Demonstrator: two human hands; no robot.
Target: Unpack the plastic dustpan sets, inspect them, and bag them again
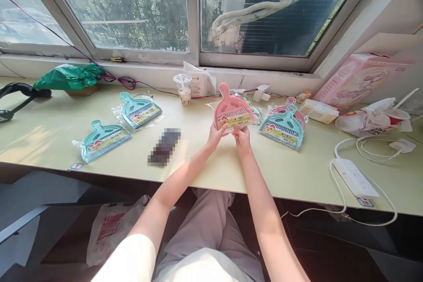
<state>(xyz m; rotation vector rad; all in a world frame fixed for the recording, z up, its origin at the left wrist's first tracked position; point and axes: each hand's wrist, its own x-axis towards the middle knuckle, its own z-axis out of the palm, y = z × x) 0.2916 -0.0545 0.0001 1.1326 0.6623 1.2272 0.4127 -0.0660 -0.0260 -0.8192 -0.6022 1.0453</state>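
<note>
Both of my hands hold a pink dustpan-and-brush set [231, 108] in clear wrapping, its handle pointing up and away from me. My left hand [216, 134] grips its lower left edge, and my right hand [242, 134] grips the lower right. Behind it a green set [256, 112] is partly hidden. To the right, a teal dustpan set [284, 128] overlaps a pink one [299, 114]. On the left lie more wrapped teal sets, one nearer the edge [104, 139] and another farther back [139, 110].
A blurred-out dark object [164, 146] lies left of my arms. A plastic cup [183, 88] stands by the window sill. At right are a white power strip [355, 178] with loose cables, a pink box [363, 77] and a bag [366, 119]. Headphones [23, 94] and a green bag [68, 77] lie far left.
</note>
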